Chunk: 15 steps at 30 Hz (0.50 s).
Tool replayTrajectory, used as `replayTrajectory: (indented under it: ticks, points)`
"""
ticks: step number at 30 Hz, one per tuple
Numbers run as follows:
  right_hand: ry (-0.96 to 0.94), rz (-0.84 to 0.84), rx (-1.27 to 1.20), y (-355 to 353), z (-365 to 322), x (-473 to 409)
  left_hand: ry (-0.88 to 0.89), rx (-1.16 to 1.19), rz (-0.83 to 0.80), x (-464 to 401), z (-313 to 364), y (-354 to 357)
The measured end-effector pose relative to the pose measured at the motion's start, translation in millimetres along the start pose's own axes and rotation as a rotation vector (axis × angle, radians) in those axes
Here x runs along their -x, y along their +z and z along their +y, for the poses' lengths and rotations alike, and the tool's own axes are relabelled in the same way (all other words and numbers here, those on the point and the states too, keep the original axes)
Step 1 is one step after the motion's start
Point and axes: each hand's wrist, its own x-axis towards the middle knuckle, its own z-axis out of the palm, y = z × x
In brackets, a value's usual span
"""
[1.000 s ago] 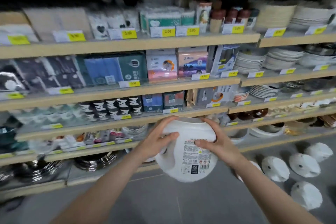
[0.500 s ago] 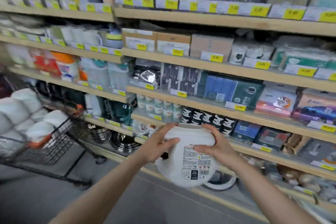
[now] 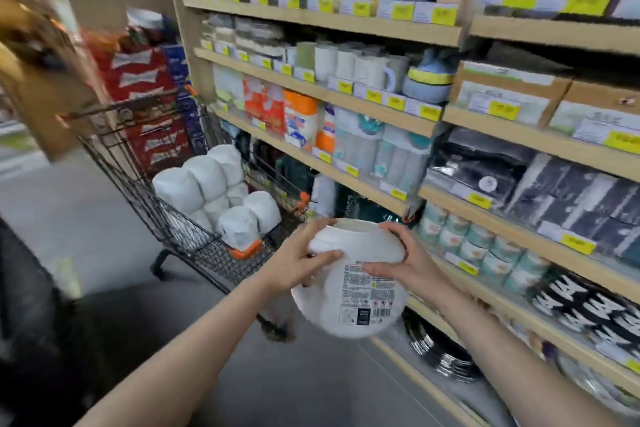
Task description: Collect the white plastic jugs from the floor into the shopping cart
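I hold a white plastic jug [image 3: 349, 302] in mid-air at lower centre, its printed label facing me. My left hand [image 3: 301, 262] grips its upper left side and my right hand [image 3: 405, 262] grips its upper right side. The black wire shopping cart [image 3: 180, 229] stands to the left and a little beyond the jug. Several white jugs [image 3: 214, 194] are piled inside the cart. The jugs on the floor are out of view.
Wooden store shelves [image 3: 363, 26] full of boxed goods, mugs and cans run along the right, close to my right arm. Stacked red cartons [image 3: 145, 94] stand behind the cart. Grey floor [image 3: 86, 218] lies to the left of the cart.
My view has swung left along the shelves. The cart with its jugs has come into view and now stands nearer. Both hands keep the same hold on the jug.
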Motion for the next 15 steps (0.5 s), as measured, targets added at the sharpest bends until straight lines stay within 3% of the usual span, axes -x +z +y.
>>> replayTrajectory:
  ticks: [8,15]
  points:
    - [-0.089,-0.178,0.035,82,-16,-156,-0.167,0.078,0.133,-57,-87,-104]
    - [-0.097,-0.481,0.103,130,-44,-283,-0.206,0.185,0.274,-103,-139,-186]
